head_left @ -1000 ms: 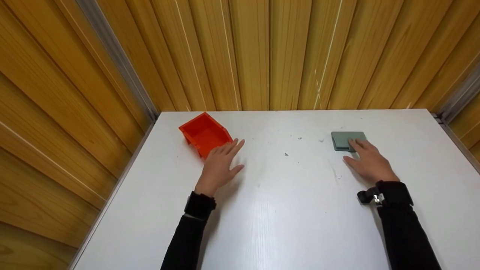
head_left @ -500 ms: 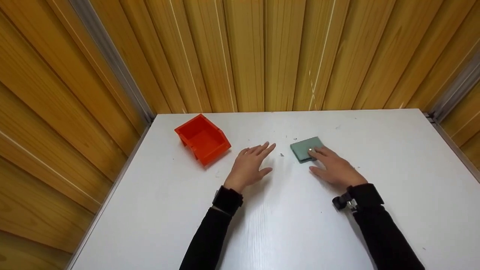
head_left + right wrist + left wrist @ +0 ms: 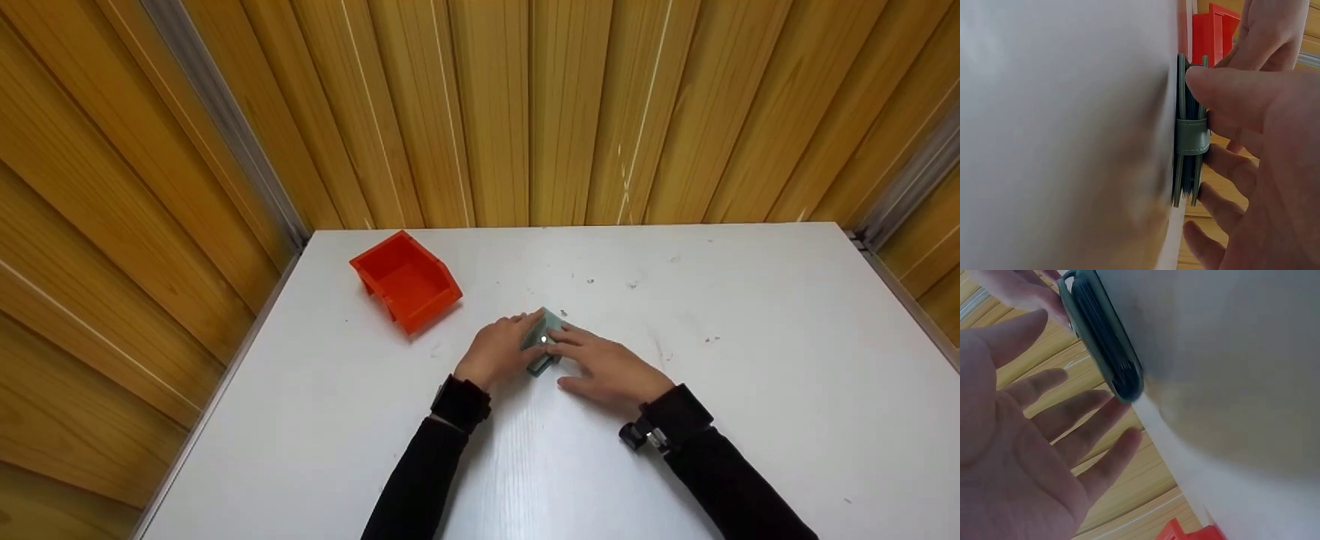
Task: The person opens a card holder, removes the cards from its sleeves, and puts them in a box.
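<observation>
A green card wallet [image 3: 553, 319] lies on the white table between the two hands. In the right wrist view its edge shows a stitched strap [image 3: 1192, 136] and layered sleeves between two covers. My left hand [image 3: 495, 351] is at the wallet's left side, index finger by the far corner and thumb over the near part; in the left wrist view its fingers [image 3: 1081, 413] are spread. From the right, my right hand [image 3: 611, 369] rests its fingers on the wallet's top, thumb held apart near the table in the head view. Both hands partly cover the wallet.
A red open-front plastic bin [image 3: 405, 283] stands at the back left of the table. Yellow wood-grain panels [image 3: 495, 112] rise behind the table and along its left side. Small dark marks dot the tabletop [image 3: 720, 300].
My right hand has slid the wallet from the right side to mid-table, turning it. The left hand has moved right, away from the bin, and now meets the wallet.
</observation>
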Action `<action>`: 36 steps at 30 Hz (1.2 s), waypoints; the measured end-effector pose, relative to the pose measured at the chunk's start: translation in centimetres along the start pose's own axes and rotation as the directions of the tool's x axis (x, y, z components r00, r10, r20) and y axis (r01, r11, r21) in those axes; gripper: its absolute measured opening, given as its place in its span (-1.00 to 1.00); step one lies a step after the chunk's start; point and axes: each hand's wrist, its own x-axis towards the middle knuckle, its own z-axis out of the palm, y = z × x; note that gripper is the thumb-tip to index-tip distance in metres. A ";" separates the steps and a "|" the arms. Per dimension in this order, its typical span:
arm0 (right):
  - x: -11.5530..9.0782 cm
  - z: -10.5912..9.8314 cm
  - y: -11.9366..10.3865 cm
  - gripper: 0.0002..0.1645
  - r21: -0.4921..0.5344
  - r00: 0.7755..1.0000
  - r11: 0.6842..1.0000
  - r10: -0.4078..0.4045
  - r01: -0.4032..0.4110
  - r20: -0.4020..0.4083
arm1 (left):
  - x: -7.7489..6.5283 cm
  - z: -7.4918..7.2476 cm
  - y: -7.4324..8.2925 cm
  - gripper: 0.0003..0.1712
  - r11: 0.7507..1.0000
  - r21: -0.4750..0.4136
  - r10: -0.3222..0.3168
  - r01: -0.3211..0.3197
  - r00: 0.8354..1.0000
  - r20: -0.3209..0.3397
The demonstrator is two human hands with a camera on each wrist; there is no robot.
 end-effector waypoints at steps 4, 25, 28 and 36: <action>0.1 0.4 -0.3 -0.32 -0.010 1.000 1.000 -0.022 0.022 -0.006 | -0.2 0.3 -0.2 -0.32 1.000 -0.023 0.007 -0.007 1.000 -0.001; 0.0 -0.6 -0.3 -0.50 -0.037 0.991 0.992 0.115 -0.118 -0.075 | 0.1 1.4 1.0 -0.25 0.966 -0.230 -0.128 0.120 0.992 -0.018; 0.4 -0.1 -0.8 -0.58 -0.015 0.982 0.993 0.117 -0.120 -0.148 | 0.0 1.5 1.0 -0.27 0.960 -0.254 -0.131 0.117 0.991 -0.040; 1.3 0.6 -2.1 -0.66 0.009 0.955 0.989 0.145 -0.147 -0.259 | 0.1 1.3 0.9 -0.25 0.949 -0.295 -0.134 0.110 0.989 -0.061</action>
